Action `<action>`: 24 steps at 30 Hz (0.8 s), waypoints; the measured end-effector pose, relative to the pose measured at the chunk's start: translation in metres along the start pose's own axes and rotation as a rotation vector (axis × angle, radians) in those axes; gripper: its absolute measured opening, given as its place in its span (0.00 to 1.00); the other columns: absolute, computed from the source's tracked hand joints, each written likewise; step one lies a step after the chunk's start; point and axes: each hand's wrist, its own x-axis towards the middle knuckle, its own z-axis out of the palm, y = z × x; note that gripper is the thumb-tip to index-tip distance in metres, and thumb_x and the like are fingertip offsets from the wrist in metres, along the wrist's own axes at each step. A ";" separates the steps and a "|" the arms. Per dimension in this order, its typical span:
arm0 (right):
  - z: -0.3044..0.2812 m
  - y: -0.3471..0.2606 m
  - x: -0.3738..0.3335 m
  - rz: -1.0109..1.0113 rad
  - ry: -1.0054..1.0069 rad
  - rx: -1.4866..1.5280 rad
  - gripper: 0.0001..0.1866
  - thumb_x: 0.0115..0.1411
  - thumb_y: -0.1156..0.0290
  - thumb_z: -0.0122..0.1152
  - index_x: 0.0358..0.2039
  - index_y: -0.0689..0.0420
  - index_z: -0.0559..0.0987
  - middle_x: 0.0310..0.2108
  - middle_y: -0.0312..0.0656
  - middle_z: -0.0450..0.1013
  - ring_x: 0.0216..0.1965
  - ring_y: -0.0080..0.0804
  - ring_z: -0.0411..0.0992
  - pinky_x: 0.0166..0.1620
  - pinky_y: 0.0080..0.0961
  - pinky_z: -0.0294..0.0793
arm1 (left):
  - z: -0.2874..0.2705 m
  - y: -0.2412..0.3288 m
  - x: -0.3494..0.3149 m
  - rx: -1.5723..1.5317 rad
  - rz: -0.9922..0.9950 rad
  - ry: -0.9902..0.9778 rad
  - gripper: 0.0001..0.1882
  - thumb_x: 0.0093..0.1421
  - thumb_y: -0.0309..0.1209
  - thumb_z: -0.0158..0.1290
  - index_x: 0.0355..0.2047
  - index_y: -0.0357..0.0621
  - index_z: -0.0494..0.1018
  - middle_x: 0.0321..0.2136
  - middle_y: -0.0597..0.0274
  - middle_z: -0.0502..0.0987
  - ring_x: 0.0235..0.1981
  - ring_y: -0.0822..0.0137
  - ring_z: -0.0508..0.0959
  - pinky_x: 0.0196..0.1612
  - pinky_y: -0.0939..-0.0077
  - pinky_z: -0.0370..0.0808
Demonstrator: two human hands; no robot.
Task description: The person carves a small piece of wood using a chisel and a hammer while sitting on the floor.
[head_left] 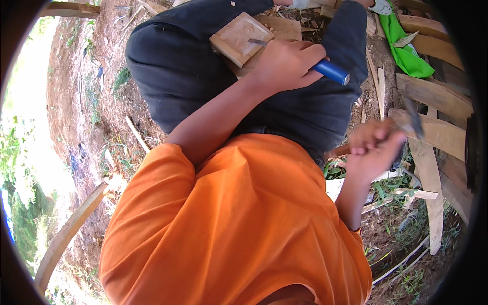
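My left hand is closed round a chisel with a blue handle. The chisel's metal blade points left onto a square wooden block, whose top has a shallow recess inside a raised border. Under the block lies a flat wooden board, between my legs. Off to the right and nearer my body, my right hand grips a hammer by its brown handle. The hammer's head is smeared by motion, and it is apart from the chisel.
Curved wooden planks are stacked at the right. A bright green bag lies at the far right. Thin wood strips and shavings litter the dirt ground. At the lower left a curved wooden piece stands out.
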 end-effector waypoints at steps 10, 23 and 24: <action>0.000 -0.008 0.001 -0.046 0.044 0.143 0.26 0.74 0.43 0.43 0.29 0.51 0.64 0.16 0.29 0.52 0.13 0.17 0.49 0.17 0.18 0.51 | 0.006 -0.004 -0.004 0.025 0.055 -0.022 0.10 0.50 0.35 0.66 0.30 0.50 0.77 0.22 0.64 0.79 0.23 0.57 0.80 0.27 0.64 0.78; -0.014 0.024 -0.004 0.362 -0.178 -0.367 0.24 0.75 0.44 0.41 0.29 0.50 0.65 0.17 0.29 0.53 0.15 0.17 0.52 0.18 0.19 0.53 | 0.011 -0.005 -0.006 0.078 0.076 -0.071 0.10 0.51 0.36 0.65 0.30 0.51 0.77 0.21 0.64 0.78 0.22 0.58 0.80 0.27 0.63 0.78; -0.020 0.019 -0.002 0.276 -0.111 -0.326 0.24 0.75 0.44 0.41 0.29 0.50 0.64 0.17 0.29 0.53 0.15 0.17 0.52 0.18 0.18 0.53 | 0.009 -0.004 -0.009 0.099 0.075 -0.087 0.10 0.51 0.36 0.65 0.30 0.51 0.77 0.20 0.64 0.78 0.22 0.58 0.80 0.26 0.63 0.78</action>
